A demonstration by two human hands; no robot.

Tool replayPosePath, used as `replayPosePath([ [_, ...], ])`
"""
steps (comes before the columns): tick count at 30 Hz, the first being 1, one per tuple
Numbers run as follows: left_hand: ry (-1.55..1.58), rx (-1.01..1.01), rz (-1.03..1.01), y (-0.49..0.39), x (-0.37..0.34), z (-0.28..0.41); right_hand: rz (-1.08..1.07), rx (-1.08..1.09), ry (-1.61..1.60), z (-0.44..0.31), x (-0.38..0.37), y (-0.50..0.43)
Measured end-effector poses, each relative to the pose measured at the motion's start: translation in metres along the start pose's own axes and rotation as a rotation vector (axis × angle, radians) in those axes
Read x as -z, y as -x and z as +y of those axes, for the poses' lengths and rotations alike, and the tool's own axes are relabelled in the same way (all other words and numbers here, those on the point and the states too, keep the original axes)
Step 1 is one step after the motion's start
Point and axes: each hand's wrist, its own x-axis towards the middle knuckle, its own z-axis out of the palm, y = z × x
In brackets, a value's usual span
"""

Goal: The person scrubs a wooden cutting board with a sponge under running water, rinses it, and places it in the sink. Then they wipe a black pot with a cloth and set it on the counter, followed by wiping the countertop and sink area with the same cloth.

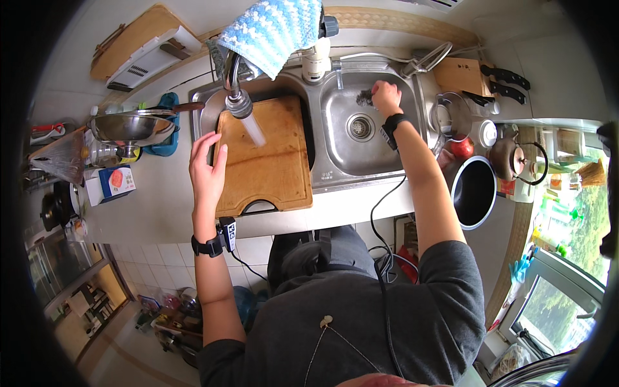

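Water runs from the faucet (239, 104) onto a wooden cutting board (271, 164), which lies over the left sink basin and reaches past its front edge. My left hand (208, 162) is at the board's left edge, thumb and fingers apart, holding nothing; whether it touches the board is unclear. My right hand (387, 98) is over the upper part of the right steel basin (338, 145), its fingers closed around the edge of a dark scouring pad (364, 98). A blue and white knitted cloth (273, 36) drapes over the faucet's top.
A steel pan (130, 126) and a small box (117, 181) stand on the left counter. To the right are a knife block (457, 77), a glass jar (452, 116), a red fruit (462, 147), a black-lined pot (474, 193) and a kettle (505, 157). A cable hangs before the counter.
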Motion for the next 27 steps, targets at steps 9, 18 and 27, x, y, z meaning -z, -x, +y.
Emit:
replayPosePath([
  [9, 0.028, 0.161, -0.011, 0.035, 0.022, -0.013, -0.085, 0.274, -0.155, -0.043, 0.015, -0.086],
  [18, 0.015, 0.217, 0.012, 0.055, 0.032, -0.017, -0.375, 0.021, -0.823, -0.063, -0.014, -0.098],
  [27, 0.039, 0.201, -0.027, 0.056, 0.027, -0.012, -0.164, 0.206, -0.588, -0.056, -0.026, -0.093],
])
